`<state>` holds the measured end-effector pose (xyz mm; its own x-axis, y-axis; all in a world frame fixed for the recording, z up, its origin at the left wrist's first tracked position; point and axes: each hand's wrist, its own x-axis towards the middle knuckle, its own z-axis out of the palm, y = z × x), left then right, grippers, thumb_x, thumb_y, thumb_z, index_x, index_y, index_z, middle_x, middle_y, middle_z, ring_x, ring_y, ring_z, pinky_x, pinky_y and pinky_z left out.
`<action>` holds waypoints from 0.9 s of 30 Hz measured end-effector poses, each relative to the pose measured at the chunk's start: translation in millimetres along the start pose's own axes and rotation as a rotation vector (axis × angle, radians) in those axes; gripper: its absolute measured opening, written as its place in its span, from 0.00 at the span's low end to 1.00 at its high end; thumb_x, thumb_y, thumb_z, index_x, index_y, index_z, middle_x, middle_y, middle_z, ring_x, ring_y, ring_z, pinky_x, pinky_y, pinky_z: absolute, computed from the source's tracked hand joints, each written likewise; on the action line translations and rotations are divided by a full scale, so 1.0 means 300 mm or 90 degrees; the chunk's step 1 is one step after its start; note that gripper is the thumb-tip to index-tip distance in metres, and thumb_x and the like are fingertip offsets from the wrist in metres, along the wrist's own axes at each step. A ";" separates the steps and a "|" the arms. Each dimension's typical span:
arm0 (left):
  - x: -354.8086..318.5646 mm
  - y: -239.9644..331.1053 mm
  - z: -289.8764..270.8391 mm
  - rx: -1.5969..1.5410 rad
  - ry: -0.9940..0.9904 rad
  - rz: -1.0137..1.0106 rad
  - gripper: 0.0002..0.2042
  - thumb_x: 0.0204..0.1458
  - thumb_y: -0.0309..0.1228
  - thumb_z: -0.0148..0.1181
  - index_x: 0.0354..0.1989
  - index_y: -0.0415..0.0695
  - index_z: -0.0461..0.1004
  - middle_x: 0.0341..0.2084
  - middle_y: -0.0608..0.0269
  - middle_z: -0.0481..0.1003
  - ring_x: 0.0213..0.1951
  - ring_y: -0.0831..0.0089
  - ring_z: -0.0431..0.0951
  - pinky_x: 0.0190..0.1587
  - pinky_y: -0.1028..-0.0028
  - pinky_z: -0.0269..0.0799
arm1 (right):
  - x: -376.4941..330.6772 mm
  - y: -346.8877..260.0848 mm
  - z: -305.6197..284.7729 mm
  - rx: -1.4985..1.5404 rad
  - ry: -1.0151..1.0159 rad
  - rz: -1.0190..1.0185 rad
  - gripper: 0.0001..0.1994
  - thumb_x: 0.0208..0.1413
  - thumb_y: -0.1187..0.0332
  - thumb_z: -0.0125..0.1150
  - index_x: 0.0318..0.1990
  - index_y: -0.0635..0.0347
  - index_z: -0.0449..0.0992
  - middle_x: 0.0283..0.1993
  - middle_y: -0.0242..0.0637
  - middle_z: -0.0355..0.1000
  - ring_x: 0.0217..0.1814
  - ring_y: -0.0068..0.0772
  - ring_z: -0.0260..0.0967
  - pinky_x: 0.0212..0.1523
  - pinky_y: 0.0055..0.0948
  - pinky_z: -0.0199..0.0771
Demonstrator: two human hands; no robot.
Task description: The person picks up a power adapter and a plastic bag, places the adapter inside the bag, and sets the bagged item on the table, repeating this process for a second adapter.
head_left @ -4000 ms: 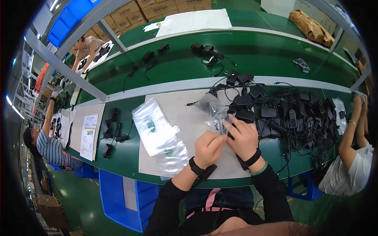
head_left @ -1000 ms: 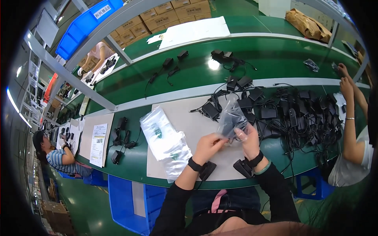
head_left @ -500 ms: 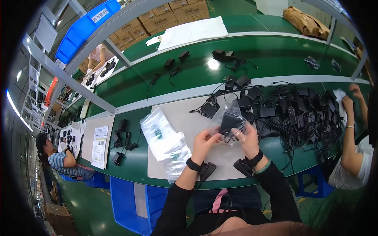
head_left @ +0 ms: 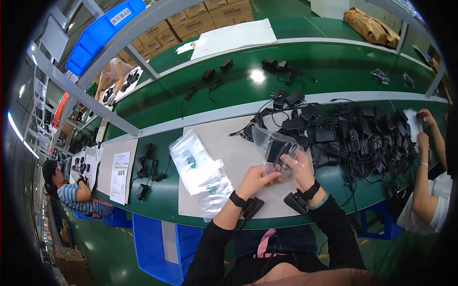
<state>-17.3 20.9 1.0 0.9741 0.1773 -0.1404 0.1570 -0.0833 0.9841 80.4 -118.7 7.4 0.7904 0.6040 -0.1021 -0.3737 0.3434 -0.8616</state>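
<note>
A clear plastic bag (head_left: 261, 139) is up in front of me over the grey mat (head_left: 238, 164), its upper part standing away from my fingers. Through the film a black power adapter (head_left: 275, 150) with its coiled cable shows. My left hand (head_left: 257, 181) pinches the bag's lower left edge between thumb and fingers. From the right, my right hand (head_left: 300, 170) is closed round the adapter and its cable; part of them is hidden behind the fingers. Flat clear bags with green print (head_left: 193, 164) lie in a stack left of my hands.
A large heap of black adapters and cables (head_left: 367, 138) covers the bench to the right, with a co-worker's hands (head_left: 422, 138) beyond. More adapters (head_left: 149, 164) and a printed sheet (head_left: 120, 177) lie left. A metal rail (head_left: 210, 117) crosses behind; a blue bin (head_left: 155, 248) stands below.
The bag and adapter have tilted, and the bag's upper part now stands out to the left. My left hand has shifted slightly lower and right. The co-worker at right has raised a bag.
</note>
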 end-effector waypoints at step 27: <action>0.026 0.025 -0.003 -0.228 0.159 0.041 0.20 0.43 0.23 0.64 0.45 0.37 0.66 0.36 0.62 0.74 0.37 0.76 0.74 0.41 0.77 0.70 | 0.010 -0.022 -0.013 -0.508 -0.195 -0.331 0.23 0.45 0.63 0.64 0.50 0.59 0.70 0.41 0.43 0.71 0.42 0.41 0.69 0.45 0.29 0.68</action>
<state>-8.6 22.7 7.4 0.9037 0.4185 -0.0904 -0.0116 0.2349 0.9720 87.1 -122.0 10.7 0.5616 0.7143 0.4177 0.5067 0.1022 -0.8561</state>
